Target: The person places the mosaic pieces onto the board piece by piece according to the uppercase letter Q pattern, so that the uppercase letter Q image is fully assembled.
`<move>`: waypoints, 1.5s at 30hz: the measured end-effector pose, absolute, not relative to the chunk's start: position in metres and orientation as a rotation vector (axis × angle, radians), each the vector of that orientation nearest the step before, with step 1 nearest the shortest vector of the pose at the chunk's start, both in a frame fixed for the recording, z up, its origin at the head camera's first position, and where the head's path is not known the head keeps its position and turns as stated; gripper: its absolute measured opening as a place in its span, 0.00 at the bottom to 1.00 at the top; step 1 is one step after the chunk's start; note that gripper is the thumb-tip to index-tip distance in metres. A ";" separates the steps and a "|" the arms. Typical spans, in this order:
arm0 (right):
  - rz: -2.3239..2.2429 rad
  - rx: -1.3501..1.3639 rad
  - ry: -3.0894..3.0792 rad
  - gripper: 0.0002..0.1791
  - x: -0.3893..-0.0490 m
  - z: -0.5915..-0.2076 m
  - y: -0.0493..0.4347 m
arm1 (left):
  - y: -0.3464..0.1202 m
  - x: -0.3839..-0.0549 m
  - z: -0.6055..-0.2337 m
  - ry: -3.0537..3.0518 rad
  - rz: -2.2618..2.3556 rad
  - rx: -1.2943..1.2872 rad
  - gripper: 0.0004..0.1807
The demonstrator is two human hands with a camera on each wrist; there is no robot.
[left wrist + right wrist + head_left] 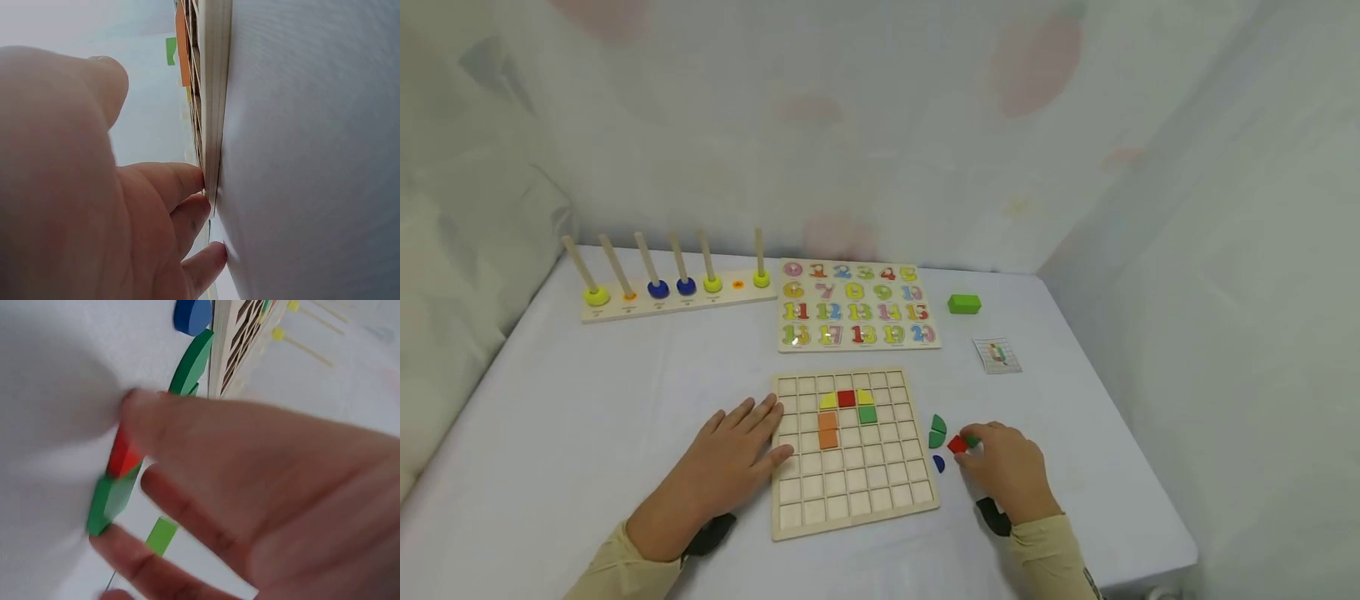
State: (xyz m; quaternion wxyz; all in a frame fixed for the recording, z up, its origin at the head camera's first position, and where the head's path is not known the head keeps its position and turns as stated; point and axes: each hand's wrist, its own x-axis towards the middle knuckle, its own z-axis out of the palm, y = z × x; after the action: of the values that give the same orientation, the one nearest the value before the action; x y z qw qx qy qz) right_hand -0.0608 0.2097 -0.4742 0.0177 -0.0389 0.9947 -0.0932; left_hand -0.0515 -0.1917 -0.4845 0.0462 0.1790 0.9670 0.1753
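My left hand [733, 454] rests on the table with its fingertips against the left edge of a wooden grid board [856, 527]. Set in the board's upper cells are a red square [846, 399], two yellow quarter circles [828, 402], a green square [868, 414] and two orange squares [827, 438]. To the board's right, my right hand [1011, 471] pinches a red square tile [126, 453] and a green tile [112, 499] together, thumb at the red, a fingertip at the green's end. Green quarter circles [937, 439] and a blue half circle [939, 464] lie between it and the board.
A picture card [1009, 365] and a bright green block [964, 304] lie at the right. Behind the grid board is a number puzzle board [857, 347]. A peg stand [681, 307] with upright rods and coloured rings stands at the back left, before the curtain [910, 150].
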 end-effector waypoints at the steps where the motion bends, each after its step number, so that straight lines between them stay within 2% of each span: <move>1: -0.295 -0.113 3.072 0.21 -0.061 -0.474 0.210 | -0.191 -0.051 -0.484 2.952 0.534 0.546 0.40; 4: -0.316 -0.094 3.020 0.23 -0.061 -0.473 0.210 | -0.191 -0.050 -0.482 2.955 0.533 0.545 0.40; 16: -0.296 -0.207 3.059 0.12 -0.061 -0.466 0.215 | -0.189 -0.054 -0.482 2.952 0.508 0.557 0.41; 19: -0.342 -0.367 3.146 0.11 -0.062 -0.461 0.205 | -0.186 -0.056 -0.482 2.945 0.513 0.570 0.41; 25: -0.311 -0.870 3.178 0.09 -0.073 -0.456 0.158 | -0.184 -0.055 -0.480 2.946 0.508 0.553 0.40; 27: -0.266 -0.967 3.158 0.08 -0.079 -0.458 0.141 | -0.184 -0.055 -0.480 2.939 0.522 0.552 0.40; 31: -0.148 -1.097 3.115 0.01 -0.086 -0.465 0.119 | -0.183 -0.053 -0.480 2.924 0.536 0.560 0.41; 35: -0.095 -1.128 3.103 0.06 -0.087 -0.471 0.109 | -0.184 -0.052 -0.481 2.926 0.502 0.556 0.41; 39: -0.162 -1.123 3.084 0.02 -0.088 -0.473 0.110 | -0.187 -0.051 -0.482 2.929 0.491 0.537 0.41; 45: -0.446 -0.872 3.085 0.04 -0.084 -0.463 0.140 | -0.191 -0.051 -0.481 2.922 0.511 0.525 0.41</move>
State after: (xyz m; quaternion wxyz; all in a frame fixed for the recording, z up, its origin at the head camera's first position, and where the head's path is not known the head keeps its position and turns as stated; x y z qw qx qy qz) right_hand -0.0843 0.1400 -0.4625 -0.0475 -0.2690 0.9521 -0.1376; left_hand -0.0507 -0.1908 -0.4811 0.0644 0.1739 0.9680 0.1692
